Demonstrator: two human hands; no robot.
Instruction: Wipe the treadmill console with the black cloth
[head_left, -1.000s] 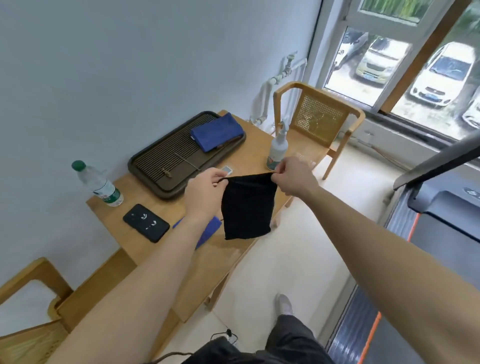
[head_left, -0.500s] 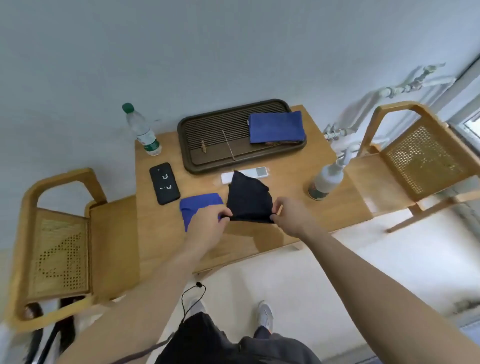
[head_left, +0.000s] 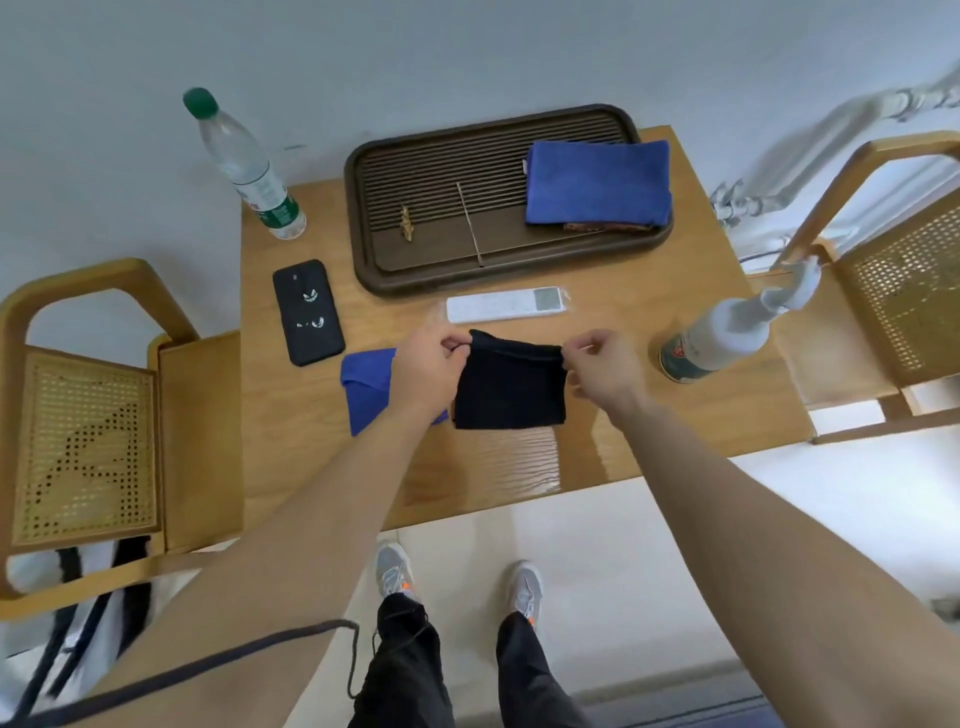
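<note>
The black cloth (head_left: 510, 387) is a folded square spread over the middle of the wooden table (head_left: 649, 415). My left hand (head_left: 428, 371) pinches its upper left corner and my right hand (head_left: 600, 369) pinches its upper right corner. The cloth's lower edge rests flat on the wood. The treadmill console is out of view.
A blue cloth (head_left: 366, 387) lies partly under my left hand. Behind are a white remote (head_left: 506, 305), a black phone (head_left: 307, 312), a water bottle (head_left: 241, 163), a dark tray (head_left: 441, 208) holding another blue cloth (head_left: 597, 182), and a spray bottle (head_left: 722, 335). Wooden chairs flank the table.
The view swung from the treadmill side to face the table. The cloth, held hanging between both hands, has come down onto the table with its pinched edge now on the far side.
</note>
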